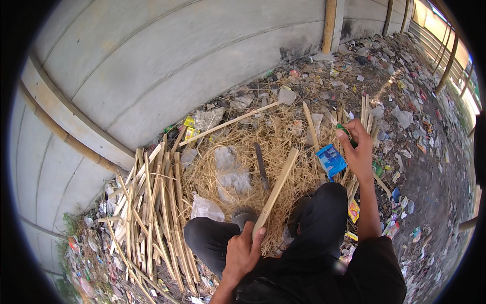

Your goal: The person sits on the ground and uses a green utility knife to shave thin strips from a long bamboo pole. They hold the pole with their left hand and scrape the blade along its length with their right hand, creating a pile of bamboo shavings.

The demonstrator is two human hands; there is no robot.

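Crowding the ground ahead of the crouched person is a mat of dry straw (283, 147), and on it lies a dark long-bladed knife (261, 166), just left of the stick in hand. A heap of split bamboo strips (152, 202) lies to the left, running from the curved grey concrete wall (152, 66) down toward the lower edge. A long pale bamboo lath (228, 123) rests slantwise across the far side of the straw. Near the knees sits a crumpled clear plastic bag (205, 207), and pale stone-like lumps (230, 169) show through the straw. A blue packet (331, 160) lies just beside the right wrist. Litter (405, 116) of wrappers and scraps covers the dirt to the right and far back, where posts stand along the wall.

Between the black-trousered knees, the left hand (243, 251) is closed around the lower end of a bamboo stick (276, 190), thumb pressed on its face. This stick is pale tan, flat-sided and straight, slanting up and to the right over the straw, its far end free. The right hand (357, 147) reaches out to a second bunch of bamboo strips (365, 119) that fans upward beside it; its fingers are curled around something green (344, 131), too small to tell what.
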